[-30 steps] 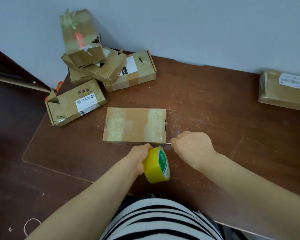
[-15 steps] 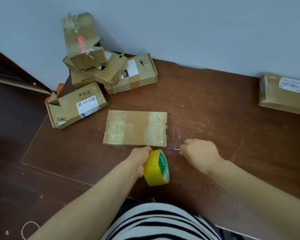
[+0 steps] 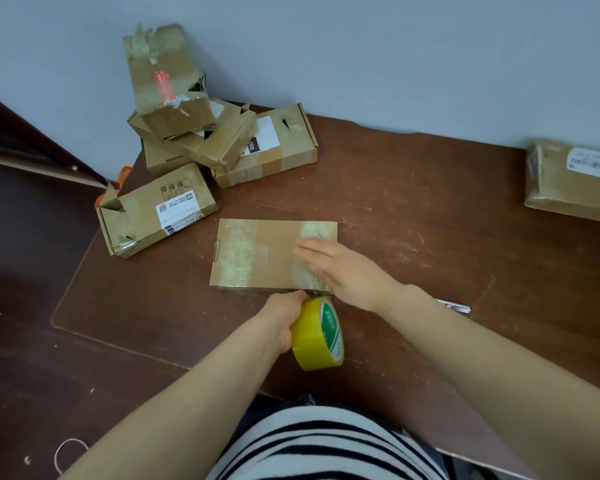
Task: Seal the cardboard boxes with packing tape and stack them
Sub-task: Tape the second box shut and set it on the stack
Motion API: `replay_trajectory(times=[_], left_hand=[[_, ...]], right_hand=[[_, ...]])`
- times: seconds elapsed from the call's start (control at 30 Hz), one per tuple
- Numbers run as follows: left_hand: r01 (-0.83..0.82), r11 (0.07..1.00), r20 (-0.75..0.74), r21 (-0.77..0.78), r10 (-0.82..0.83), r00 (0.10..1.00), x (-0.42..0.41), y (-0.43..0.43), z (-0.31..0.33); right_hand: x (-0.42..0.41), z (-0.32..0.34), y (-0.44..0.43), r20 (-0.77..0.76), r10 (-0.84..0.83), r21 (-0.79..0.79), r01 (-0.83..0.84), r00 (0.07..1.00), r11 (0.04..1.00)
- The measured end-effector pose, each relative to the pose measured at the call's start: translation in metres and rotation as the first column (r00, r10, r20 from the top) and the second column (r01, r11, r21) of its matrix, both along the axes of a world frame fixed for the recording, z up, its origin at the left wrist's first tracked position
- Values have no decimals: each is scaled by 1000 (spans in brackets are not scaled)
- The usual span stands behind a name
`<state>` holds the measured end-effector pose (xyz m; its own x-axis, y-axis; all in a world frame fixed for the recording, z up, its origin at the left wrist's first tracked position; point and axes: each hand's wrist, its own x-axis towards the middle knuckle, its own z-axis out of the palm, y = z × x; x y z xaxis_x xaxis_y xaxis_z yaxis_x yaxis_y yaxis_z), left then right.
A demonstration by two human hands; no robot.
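Observation:
A flat cardboard box (image 3: 260,256) lies in the middle of the brown table (image 3: 413,202), with clear tape strips across its left and right parts. My right hand (image 3: 343,268) lies flat with straight fingers on the box's right tape strip. My left hand (image 3: 284,317) grips a yellow roll of packing tape (image 3: 317,336) at the box's near edge. A small metal blade (image 3: 454,305) lies on the table just right of my right forearm.
A heap of several cardboard boxes (image 3: 201,133) stands at the back left against the wall, with one more box (image 3: 156,209) lying in front of it. A taped parcel (image 3: 572,180) sits at the far right edge.
My right hand let go of the small blade, which now lies on the table, and moved up-left onto the box's right tape strip. The left hand kept its grip on the roll.

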<state>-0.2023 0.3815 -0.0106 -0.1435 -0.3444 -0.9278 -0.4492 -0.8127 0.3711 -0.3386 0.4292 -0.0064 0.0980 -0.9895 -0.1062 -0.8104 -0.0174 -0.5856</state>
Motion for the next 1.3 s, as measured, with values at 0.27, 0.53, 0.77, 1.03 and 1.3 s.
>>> replay_trajectory(times=[0.27, 0.53, 0.77, 1.03, 1.3], left_hand=[[68, 996, 12, -60, -68, 998, 9, -3, -2], [100, 994, 78, -43, -96, 992, 34, -4, 4], [-31, 998, 3, -61, 31, 1000, 37, -15, 12], [-32, 999, -10, -43, 31, 999, 42, -20, 19], [-65, 998, -38, -27, 64, 997, 41, -19, 20]], right_hand=[[-5, -37, -5, -216, 149, -3, -153, 965, 988], [1, -45, 0, -344, 123, -34, -143, 931, 989], [19, -64, 6, -443, -48, -263, -79, 895, 962], [1, -59, 6, -394, 188, -79, -237, 900, 968], [10, -57, 4, -400, 98, -167, -177, 911, 970]])
